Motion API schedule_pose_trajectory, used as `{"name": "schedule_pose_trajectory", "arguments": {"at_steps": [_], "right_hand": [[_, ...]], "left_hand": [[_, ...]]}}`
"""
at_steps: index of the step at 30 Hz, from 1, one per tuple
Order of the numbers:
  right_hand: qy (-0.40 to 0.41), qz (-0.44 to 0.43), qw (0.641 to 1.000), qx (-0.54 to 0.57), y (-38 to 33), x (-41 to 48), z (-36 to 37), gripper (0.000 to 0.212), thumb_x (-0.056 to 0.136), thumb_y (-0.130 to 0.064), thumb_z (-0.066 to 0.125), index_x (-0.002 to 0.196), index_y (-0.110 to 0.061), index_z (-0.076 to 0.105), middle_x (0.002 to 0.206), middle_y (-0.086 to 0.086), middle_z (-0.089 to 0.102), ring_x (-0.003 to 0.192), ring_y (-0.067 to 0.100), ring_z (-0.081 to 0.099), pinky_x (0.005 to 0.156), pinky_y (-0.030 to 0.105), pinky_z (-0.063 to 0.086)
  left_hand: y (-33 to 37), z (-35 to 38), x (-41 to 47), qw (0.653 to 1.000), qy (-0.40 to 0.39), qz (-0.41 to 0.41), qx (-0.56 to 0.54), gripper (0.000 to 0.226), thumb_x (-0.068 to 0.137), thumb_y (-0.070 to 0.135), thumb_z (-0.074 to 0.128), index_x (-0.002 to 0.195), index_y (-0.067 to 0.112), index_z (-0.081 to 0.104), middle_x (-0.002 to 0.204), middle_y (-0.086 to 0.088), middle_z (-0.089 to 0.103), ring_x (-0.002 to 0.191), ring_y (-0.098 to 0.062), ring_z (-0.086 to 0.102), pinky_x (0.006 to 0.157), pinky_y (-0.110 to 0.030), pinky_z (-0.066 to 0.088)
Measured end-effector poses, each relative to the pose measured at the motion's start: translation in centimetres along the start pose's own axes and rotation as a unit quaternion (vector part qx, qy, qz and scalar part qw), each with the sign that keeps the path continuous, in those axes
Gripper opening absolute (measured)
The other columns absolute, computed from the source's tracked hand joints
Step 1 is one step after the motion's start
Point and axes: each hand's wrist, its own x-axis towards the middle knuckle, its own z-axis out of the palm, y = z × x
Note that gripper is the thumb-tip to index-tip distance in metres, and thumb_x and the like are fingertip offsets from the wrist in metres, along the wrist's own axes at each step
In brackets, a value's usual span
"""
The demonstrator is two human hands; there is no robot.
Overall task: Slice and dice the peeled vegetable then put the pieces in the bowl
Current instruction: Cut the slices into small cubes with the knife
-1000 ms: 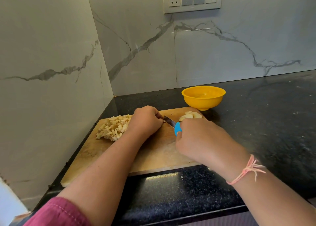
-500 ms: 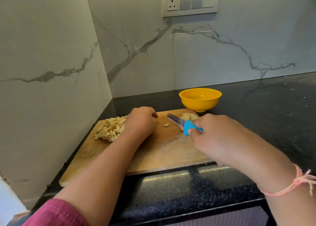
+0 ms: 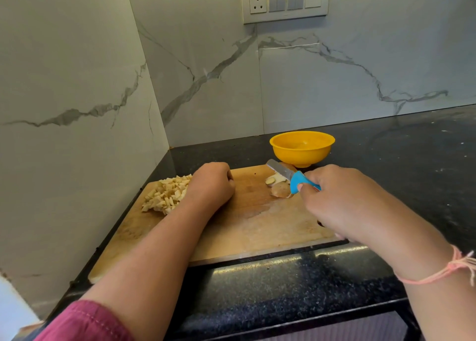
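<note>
1. The vegetable is seen in two lots on a wooden cutting board (image 3: 244,219): a diced pile (image 3: 166,195) at the board's far left corner, and a few slices (image 3: 277,182) near its far right edge.
2. The diced pile is made up of small, roughly cubic bits, pale cream with light tan faces, heaped loosely and close to the wall (image 3: 77,70).
3. The slices are larger and flatter. One is pale and curved, and another just in front of it is browner and rounded. They lie together, partly covered by the knife (image 3: 286,173).
4. The left hand (image 3: 211,186) is curled into a fist with knuckles up. It is set on the board touching the right side of the diced pile, and nothing is seen held in it.
5. The knife's blue handle is gripped by the right hand (image 3: 340,199), with the fingers wrapped round it. The grey blade is angled up and away to the left, over the slices, and its tip is near the foot of the bowl (image 3: 302,147).
6. The bowl is yellow and round, and no pieces are seen inside. It is stood on the dark speckled counter (image 3: 399,165) just behind the board's far right corner.
7. A pink thread band (image 3: 448,271) is worn on the right wrist, and a maroon sleeve (image 3: 87,322) is seen on the left arm.
8. A switch panel (image 3: 284,1) is mounted on the marbled wall above the bowl
</note>
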Motion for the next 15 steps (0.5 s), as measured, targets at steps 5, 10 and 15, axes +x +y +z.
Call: {"name": "schedule_pose_trajectory", "arguments": {"at_steps": [5,10,15], "right_hand": [[0.042,-0.013,0.999,0.028,0.7,0.3,0.5,0.033,0.099,-0.031,0.037,0.124,-0.017,0.054,0.068,-0.003,0.051,0.053,0.007,0.046,0.050,0.022,0.039],[0.096,-0.033,0.992,0.075,1.2,1.3,2.4,0.034,0.099,-0.032,0.037,0.126,-0.021,0.054,0.074,-0.004,0.054,0.057,0.012,0.050,0.054,0.024,0.043],[0.098,-0.035,0.987,0.121,1.6,2.0,4.2,0.040,0.099,-0.033,0.036,0.136,-0.024,0.047,0.081,-0.001,0.056,0.074,0.023,0.061,0.066,0.031,0.051]], "left_hand": [[-0.8,-0.4,0.4,0.999,0.004,-0.038,0.001,0.023,0.092,0.011,0.054,0.110,0.019,0.066,0.112,-0.001,0.062,0.098,-0.017,0.058,0.086,-0.031,0.052],[0.2,0.3,0.3,0.999,0.023,-0.001,0.023,0.030,0.097,0.013,0.044,0.121,0.022,0.060,0.117,-0.001,0.063,0.104,-0.020,0.057,0.091,-0.040,0.051],[2.3,1.2,0.0,0.991,0.020,0.131,0.023,0.029,0.097,0.031,0.050,0.121,0.020,0.061,0.120,0.000,0.062,0.111,-0.019,0.054,0.095,-0.036,0.047]]}}
